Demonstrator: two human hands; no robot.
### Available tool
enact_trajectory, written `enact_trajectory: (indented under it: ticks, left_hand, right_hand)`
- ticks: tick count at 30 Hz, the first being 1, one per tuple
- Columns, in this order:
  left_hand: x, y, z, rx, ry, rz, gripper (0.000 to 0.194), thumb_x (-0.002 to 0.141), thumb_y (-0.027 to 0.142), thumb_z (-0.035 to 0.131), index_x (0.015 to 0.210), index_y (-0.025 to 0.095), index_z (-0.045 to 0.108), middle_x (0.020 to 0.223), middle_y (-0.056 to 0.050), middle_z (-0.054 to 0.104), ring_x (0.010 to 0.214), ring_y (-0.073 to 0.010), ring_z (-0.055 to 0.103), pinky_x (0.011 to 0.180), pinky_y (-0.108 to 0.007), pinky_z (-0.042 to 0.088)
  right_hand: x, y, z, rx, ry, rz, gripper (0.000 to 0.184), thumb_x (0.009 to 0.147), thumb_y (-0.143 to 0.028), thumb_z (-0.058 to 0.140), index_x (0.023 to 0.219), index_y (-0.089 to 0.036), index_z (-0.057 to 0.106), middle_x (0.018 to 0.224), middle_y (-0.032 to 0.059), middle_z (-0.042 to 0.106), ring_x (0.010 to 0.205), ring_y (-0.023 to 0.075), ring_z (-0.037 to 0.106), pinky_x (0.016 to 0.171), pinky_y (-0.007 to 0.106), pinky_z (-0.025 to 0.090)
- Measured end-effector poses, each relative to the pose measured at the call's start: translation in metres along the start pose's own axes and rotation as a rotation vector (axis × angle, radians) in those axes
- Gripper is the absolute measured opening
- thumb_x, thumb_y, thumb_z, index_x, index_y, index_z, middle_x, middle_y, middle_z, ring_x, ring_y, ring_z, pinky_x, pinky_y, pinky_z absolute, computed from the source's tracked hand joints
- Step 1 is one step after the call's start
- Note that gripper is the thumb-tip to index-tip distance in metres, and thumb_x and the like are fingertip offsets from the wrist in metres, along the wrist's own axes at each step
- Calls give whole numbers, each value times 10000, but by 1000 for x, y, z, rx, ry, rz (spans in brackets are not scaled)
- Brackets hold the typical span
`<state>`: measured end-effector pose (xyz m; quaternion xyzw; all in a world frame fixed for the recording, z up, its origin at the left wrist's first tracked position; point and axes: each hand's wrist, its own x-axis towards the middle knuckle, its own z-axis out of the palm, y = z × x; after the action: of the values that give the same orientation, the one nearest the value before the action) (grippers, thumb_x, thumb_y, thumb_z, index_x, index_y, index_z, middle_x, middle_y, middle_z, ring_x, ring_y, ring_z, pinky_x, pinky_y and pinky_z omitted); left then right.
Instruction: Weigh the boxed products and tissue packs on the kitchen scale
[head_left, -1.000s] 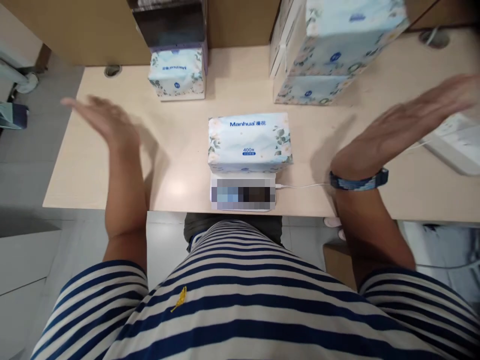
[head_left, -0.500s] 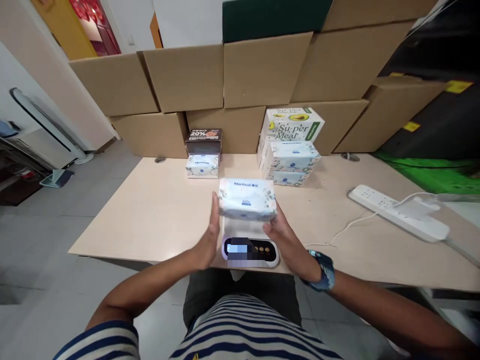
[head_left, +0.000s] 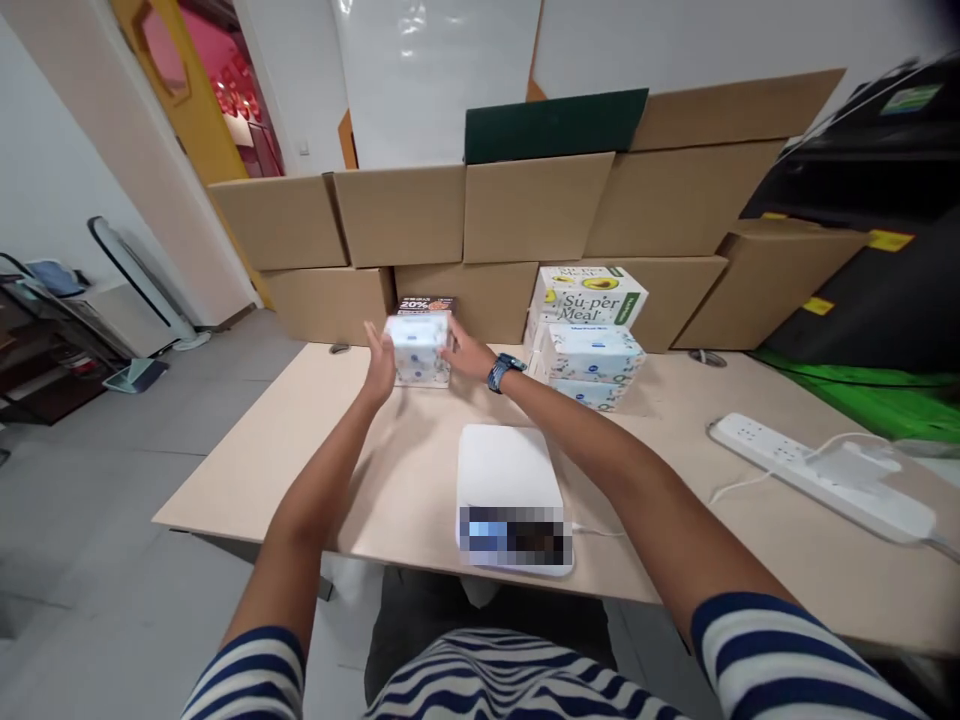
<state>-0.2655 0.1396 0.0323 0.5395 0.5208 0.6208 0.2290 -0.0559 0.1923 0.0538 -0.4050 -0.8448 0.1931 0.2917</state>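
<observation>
- White-and-pale-blue soft tissue pack with floral print point(head_left: 417, 348): held between the two hands, above the far part of the table; blurred, so that contact with anything beneath cannot be told.
- Left hand point(head_left: 381, 366): open palm and fingers pressed to the pack's left side; the thumb set toward its near face.
- Right hand point(head_left: 468, 354): closed on the pack's right side, so that the pack is gripped between both; a blue patterned wristband point(head_left: 504, 372) worn at the wrist.
- Dark printed box marked "20%" point(head_left: 426, 304): seen just behind the held pack, between the hands; partly hidden.
- Two stacked pale-blue floral tissue packs point(head_left: 596, 354): placed to the right of the right hand, apart from it; a white-and-green "Su-per Meal" box point(head_left: 592, 300) set behind them.
- White, flat, round-cornered scale point(head_left: 507, 468): laid nearer the body than both hands, with its top plate uncovered; the display blurred out; a white cable point(head_left: 600, 531) led off to the right.
- White plastic power strip point(head_left: 821, 476): laid well to the right of both hands.
- Brown cardboard boxes point(head_left: 538, 212): stacked in two rows beyond the hands.
- Pale wooden table point(head_left: 292, 470): spread beneath both hands.
</observation>
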Motion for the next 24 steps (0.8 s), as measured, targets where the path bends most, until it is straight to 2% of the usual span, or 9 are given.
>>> enact_trajectory:
  ticks: [1,3,6,9,12,15,19,22,24]
  left_hand:
    - [0,-17,1,14,10,-53,1241,892,1009,336,1776,218,-25,1906,-180,-64,1789,-327,-40,1457,-556,81]
    - [-1,-42,1,34,17,-109,1132,954,944,358,1764,207,69,1900,-219,22,1790,-356,48,1448,-586,145]
    - [1,-60,0,60,-13,-81,918,1035,821,421,1708,217,258,1853,-216,274,1742,-327,305,1414,-523,317]
    - [4,-67,-1,108,-31,-48,774,1037,668,587,1632,214,388,1756,-199,462,1654,-309,464,1385,-481,377]
    - [3,-72,-3,173,-21,-48,740,989,499,690,1606,195,417,1688,-206,540,1583,-340,536,1365,-523,396]
    - [-4,-75,-4,232,-29,-33,743,952,386,705,1612,197,422,1656,-195,579,1531,-354,579,1322,-539,447]
    - [-12,-76,-4,310,-35,-8,763,928,353,719,1618,193,435,1638,-194,596,1510,-373,590,1294,-545,467]
    - [-14,-77,-4,352,-25,-6,692,945,375,701,1573,182,482,1604,-194,624,1486,-383,600,1262,-551,487]
    - [-13,-78,-3,369,-17,-12,635,955,386,687,1534,190,512,1570,-182,651,1453,-379,620,1231,-545,512]
  right_hand:
    - [1,5,7,-38,-28,30,937,1039,-467,561,1818,-242,90,1652,157,628,1458,383,670,1179,560,571]
    - [-2,12,16,-94,-44,82,863,1038,-466,572,1801,-257,225,1607,160,670,1420,389,694,1143,533,581]
    - [-4,13,19,-162,-35,113,822,1059,-504,544,1791,-258,261,1561,170,704,1403,382,699,1117,493,573]
    - [0,11,18,-201,-27,149,871,1064,-524,535,1806,-237,181,1472,188,758,1343,387,725,1074,478,575]
    - [3,12,21,-217,-7,179,923,1070,-529,522,1813,-196,86,1483,212,747,1328,393,727,1068,477,570]
    - [0,14,26,-201,1,194,961,1058,-520,553,1812,-172,70,1490,215,743,1322,397,729,1069,483,579]
    - [-8,20,34,-127,4,218,1018,1025,-481,621,1812,-168,55,1594,187,675,1377,391,703,1092,505,595]
    - [-10,25,40,-64,11,229,1003,1030,-457,615,1812,-160,62,1635,187,638,1393,368,701,1120,512,597]
    - [-8,28,42,-41,13,223,991,1016,-457,647,1811,-179,123,1627,180,646,1387,364,703,1139,519,590]
